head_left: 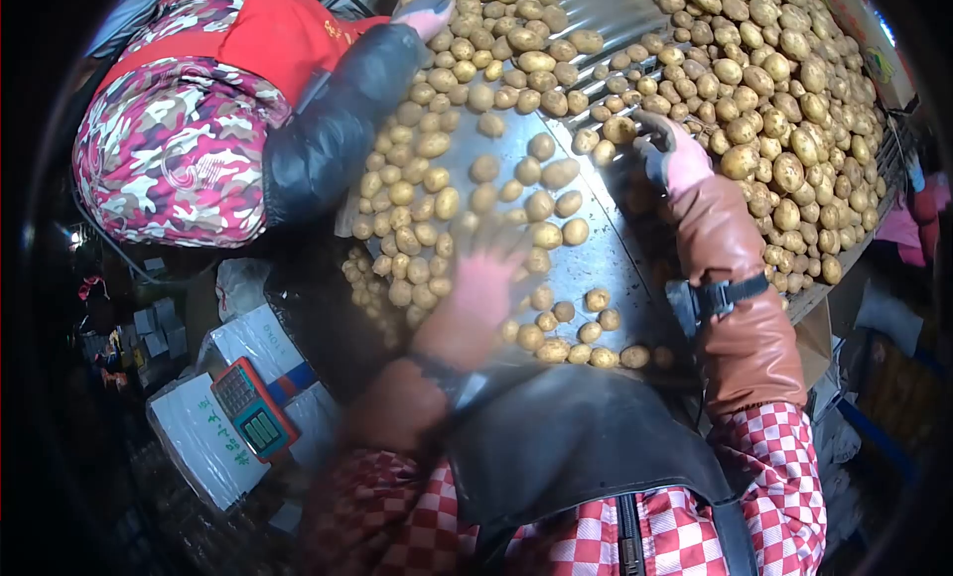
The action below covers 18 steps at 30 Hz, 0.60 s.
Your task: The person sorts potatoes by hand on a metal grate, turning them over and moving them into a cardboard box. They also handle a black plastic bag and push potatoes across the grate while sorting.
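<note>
**A:** Sorting potatoes on a metal sorting table [596, 249], that's the work in hand. The left hand [483, 278], in a pink glove, sweeps over the loose potatoes [437, 209] near the table's near-left edge. It's a blur, so I cannot tell whether the fingers are spread or closed on anything.

**B:** And the right hand [667, 149]?

**A:** Gloved too, reaching into the middle of the table where the big heap [774, 110] begins. The fingers curl down among the potatoes, but whether they hold one I cannot tell.

**B:** How far along would you judge it?

**A:** Early to middling. The far-right half of the table is piled deep, the near-left part only thinly scattered, with a short row [586, 353] at the near edge. Plenty left, I'd say.

**B:** Anyone else?

**A:** A co-worker in a camouflage jacket [179, 149] stands at the left edge, one gloved hand [427, 10] on the potatoes at the far-left corner.

**B:** What's hidden?

**A:** Where the potatoes drop past the near-left edge is lost in shadow. The table's far side is cut off by the frame. Below left, an orange scale [253, 412] sits on white sacks [199, 442]; its display is unreadable.
</note>
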Each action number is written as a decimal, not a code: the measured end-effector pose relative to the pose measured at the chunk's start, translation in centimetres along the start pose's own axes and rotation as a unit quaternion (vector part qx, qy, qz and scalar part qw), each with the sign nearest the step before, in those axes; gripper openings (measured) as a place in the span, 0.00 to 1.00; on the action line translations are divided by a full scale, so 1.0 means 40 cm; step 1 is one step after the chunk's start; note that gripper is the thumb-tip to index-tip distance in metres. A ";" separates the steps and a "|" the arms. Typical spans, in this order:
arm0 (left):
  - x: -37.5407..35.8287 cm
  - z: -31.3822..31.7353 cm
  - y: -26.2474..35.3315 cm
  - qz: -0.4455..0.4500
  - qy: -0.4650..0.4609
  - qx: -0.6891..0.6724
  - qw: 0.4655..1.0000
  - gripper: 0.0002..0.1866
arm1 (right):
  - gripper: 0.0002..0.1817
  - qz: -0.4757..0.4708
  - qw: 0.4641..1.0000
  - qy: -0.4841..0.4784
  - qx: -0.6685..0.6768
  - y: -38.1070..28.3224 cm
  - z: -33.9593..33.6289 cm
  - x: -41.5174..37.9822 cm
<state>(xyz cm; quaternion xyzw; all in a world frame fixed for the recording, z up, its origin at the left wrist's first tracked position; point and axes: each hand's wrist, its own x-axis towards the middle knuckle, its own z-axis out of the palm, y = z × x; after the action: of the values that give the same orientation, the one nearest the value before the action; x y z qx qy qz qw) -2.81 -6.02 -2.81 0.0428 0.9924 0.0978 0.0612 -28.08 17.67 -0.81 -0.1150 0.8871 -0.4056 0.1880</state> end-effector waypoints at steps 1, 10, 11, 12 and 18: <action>-0.035 -0.004 -0.021 -0.004 -0.006 0.019 1.000 0.34 | 0.29 -0.019 0.997 -0.018 -0.078 -0.043 -0.022 0.019; -0.025 0.015 -0.068 -0.173 0.125 -0.046 0.976 0.23 | 0.28 0.001 0.947 -0.165 -0.275 -0.101 0.082 -0.001; 0.025 -0.016 -0.049 -0.127 0.103 -0.080 0.983 0.22 | 0.27 0.003 0.957 -0.155 -0.246 -0.113 0.065 -0.035; 0.083 -0.054 -0.010 -0.109 0.076 -0.105 0.986 0.21 | 0.27 0.068 0.969 -0.167 -0.171 -0.107 0.059 -0.054; 0.310 -0.042 0.107 -0.156 -0.053 -0.147 0.975 0.18 | 0.26 0.129 0.812 -0.200 0.533 0.080 0.009 -0.250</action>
<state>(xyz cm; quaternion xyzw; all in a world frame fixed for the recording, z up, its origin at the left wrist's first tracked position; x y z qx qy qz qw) -14.97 -0.96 -1.73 -0.1171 0.9570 0.2290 0.1339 -19.07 23.05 -1.06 0.0402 0.4813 -0.7550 0.4436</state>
